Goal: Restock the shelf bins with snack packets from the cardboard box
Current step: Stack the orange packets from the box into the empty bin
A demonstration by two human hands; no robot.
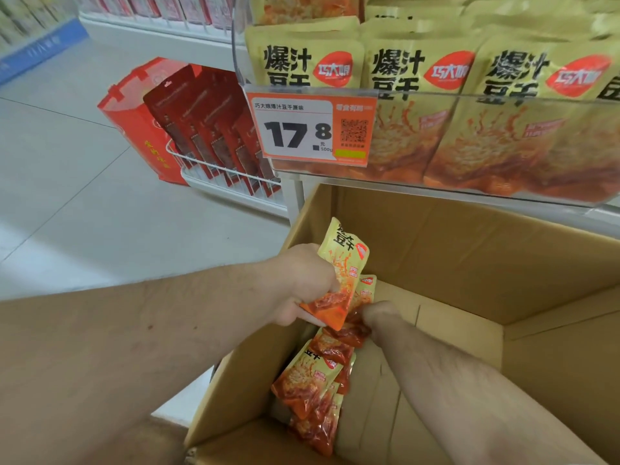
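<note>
An open cardboard box point(469, 250) stands on the floor below the shelf. My left hand point(302, 283) grips a yellow and red snack packet point(345, 270) by its lower half, held upright over the box's left wall. My right hand point(382, 317) reaches down into the box and its fingers close on red packets point(349, 330) there; the fingertips are hidden. Several more packets point(312, 384) lie in a row along the box's left inner side. Above, a clear-fronted shelf bin point(503, 105) holds matching large yellow packets.
A price tag reading 17.8 point(308, 129) hangs on the bin's front left corner. To the left, a white wire rack point(214, 172) holds dark red packets, with a red box point(134, 112) behind it. Grey tiled floor point(84, 196) stretches left of the box.
</note>
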